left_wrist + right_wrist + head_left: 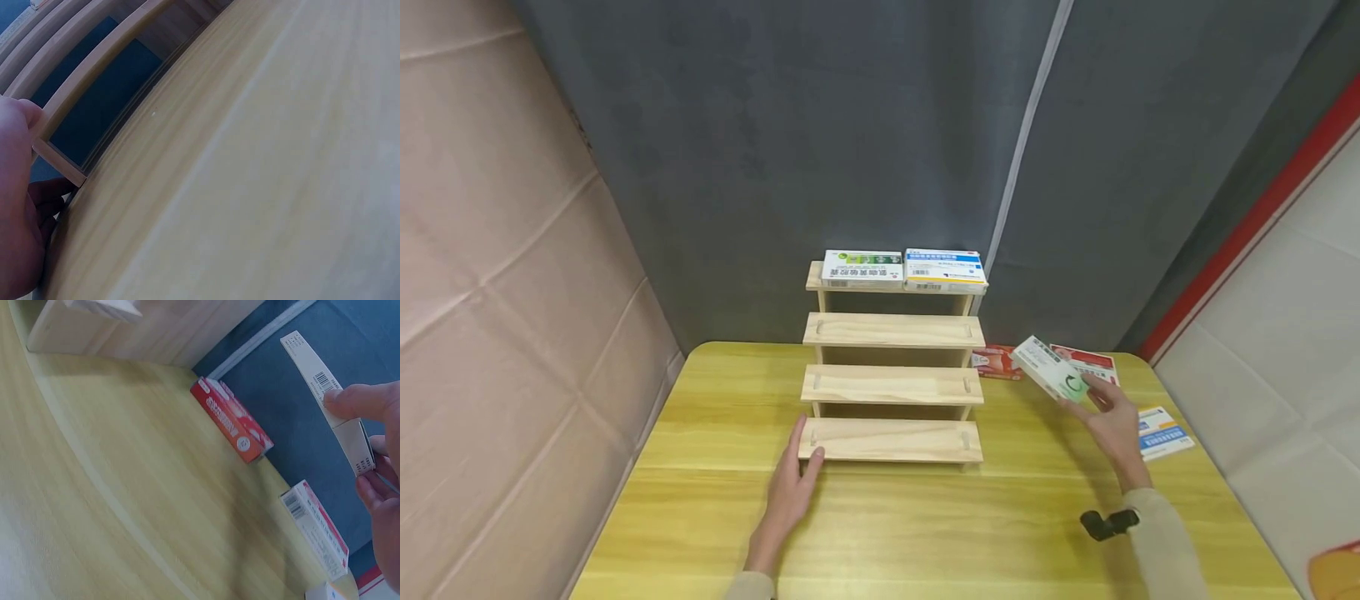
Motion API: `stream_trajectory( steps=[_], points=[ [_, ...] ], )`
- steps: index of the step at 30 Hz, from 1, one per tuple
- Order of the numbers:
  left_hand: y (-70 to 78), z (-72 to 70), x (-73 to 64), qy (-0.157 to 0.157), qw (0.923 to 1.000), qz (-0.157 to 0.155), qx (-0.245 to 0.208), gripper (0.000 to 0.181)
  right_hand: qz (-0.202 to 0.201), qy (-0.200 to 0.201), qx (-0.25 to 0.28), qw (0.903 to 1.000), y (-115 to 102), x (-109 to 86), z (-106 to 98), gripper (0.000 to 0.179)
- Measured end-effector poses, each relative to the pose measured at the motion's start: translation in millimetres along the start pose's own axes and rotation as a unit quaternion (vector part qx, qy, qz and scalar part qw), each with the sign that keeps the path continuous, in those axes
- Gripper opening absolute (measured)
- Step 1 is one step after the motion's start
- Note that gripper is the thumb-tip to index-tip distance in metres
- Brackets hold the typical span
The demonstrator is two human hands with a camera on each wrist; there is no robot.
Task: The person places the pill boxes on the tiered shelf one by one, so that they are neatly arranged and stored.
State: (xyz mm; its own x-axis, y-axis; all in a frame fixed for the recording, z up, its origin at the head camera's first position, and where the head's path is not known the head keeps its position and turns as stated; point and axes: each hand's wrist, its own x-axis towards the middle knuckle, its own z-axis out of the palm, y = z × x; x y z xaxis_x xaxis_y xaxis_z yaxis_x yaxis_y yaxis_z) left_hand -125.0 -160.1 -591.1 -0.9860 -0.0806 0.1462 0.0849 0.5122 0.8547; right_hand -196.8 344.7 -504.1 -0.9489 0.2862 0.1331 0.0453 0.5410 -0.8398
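A four-tier wooden step rack [891, 387] stands on the table. My left hand [792, 479] grips the left end of its lowest step, thumb at the front edge and fingers along the side. In the left wrist view, that thumb presses the step's corner. My right hand [1112, 421] pinches a white and green medicine box [1049, 368], holding it tilted above the table to the right of the rack. The right wrist view shows the thumb on the narrow side of this box [319, 381].
On the top step lie a white and green box [862, 268] and a blue and white box [945, 271]. Right of the rack are a red box [996, 362], a red and white box [1093, 362] and another blue and white box [1163, 433]. A grey curtain [790, 150] hangs behind.
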Motion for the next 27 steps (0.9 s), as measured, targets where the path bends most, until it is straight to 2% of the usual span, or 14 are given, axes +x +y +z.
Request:
stream_trajectory(
  steps=[8,20,27],
  points=[
    [0.1,-0.3,-0.4,0.002,1.0000,0.002,0.004,0.068,-0.032,-0.001,0.021,0.9993,-11,-1.3,4,0.066],
    [0.6,-0.9,-0.5,0.002,1.0000,0.006,-0.003,0.068,-0.071,0.005,0.085,0.9939,-29,-8.5,15,0.064],
    [-0.3,-0.7,-0.7,0.001,1.0000,0.005,0.003,0.068,-0.085,-0.013,0.077,0.9933,-40,-16.3,20,0.064]
  ],
)
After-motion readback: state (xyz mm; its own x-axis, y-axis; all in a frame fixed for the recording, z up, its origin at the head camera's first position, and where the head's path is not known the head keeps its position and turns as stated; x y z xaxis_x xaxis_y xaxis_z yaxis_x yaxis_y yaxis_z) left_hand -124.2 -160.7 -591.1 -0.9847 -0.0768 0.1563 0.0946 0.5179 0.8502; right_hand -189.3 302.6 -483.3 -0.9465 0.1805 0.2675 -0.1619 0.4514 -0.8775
